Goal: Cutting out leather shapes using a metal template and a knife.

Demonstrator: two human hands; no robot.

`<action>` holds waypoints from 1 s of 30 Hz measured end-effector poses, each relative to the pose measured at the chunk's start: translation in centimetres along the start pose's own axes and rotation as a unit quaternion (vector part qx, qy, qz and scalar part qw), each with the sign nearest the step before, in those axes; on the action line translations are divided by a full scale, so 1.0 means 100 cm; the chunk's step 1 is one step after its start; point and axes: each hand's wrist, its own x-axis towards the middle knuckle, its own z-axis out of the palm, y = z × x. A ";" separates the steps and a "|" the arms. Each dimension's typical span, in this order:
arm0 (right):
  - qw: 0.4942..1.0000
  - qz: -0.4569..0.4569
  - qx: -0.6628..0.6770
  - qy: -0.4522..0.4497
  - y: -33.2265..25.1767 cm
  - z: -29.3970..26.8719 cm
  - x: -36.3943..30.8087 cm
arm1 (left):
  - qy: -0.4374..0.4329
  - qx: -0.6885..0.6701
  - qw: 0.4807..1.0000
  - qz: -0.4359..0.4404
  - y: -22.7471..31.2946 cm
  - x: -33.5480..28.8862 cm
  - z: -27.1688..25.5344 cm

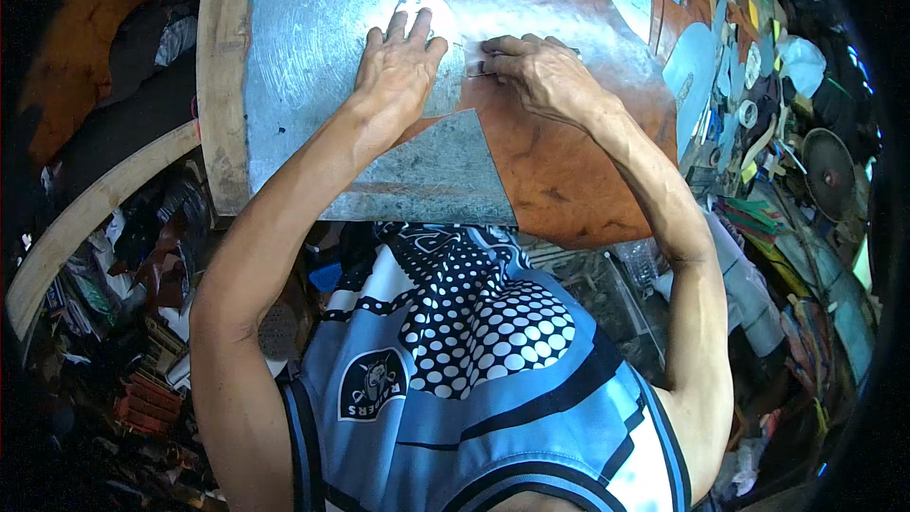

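Note:
A large brown leather sheet (pixel 578 166) lies on the scratched grey work surface (pixel 417 175), its lower part hanging past the near edge. My left hand (pixel 403 66) lies palm down with fingers spread, pressing on a pale, round-ended flat piece (pixel 438 11) at the leather's left side. The hand covers much of that piece. Just to its right, my right hand (pixel 540 76) has its fingers curled together low over the leather. A thin dark tool (pixel 575 50) seems to show at its knuckles; its kind is hidden by the fingers.
Leather scraps (pixel 681 14) and a light blue flat piece (pixel 692 62) crowd the right side, with a tape roll (pixel 748 114) and a round disc (pixel 828 175) beyond. A wooden board (pixel 225 85) edges the surface at left. Another brown hide (pixel 81 57) hangs at far left.

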 end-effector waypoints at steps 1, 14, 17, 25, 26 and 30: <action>1.000 -0.003 -0.004 0.005 0.002 0.001 -0.001 | -0.007 0.001 1.000 0.006 0.001 0.001 -0.001; 0.857 0.274 0.321 0.296 -0.101 0.067 -0.045 | 0.042 0.003 0.998 0.055 0.014 0.012 -0.004; 0.837 0.276 0.278 0.382 -0.116 0.089 -0.029 | 0.057 0.035 0.997 0.050 0.019 0.012 -0.001; 0.827 0.309 0.211 0.419 -0.120 0.096 -0.016 | 0.087 0.089 0.992 0.030 0.022 0.012 0.004; 0.828 0.307 0.207 0.422 -0.120 0.097 -0.015 | 0.082 0.094 0.992 0.028 0.022 0.011 0.004; 0.838 0.296 0.203 0.410 -0.112 0.095 -0.015 | 0.097 0.104 0.990 0.020 0.023 0.016 0.007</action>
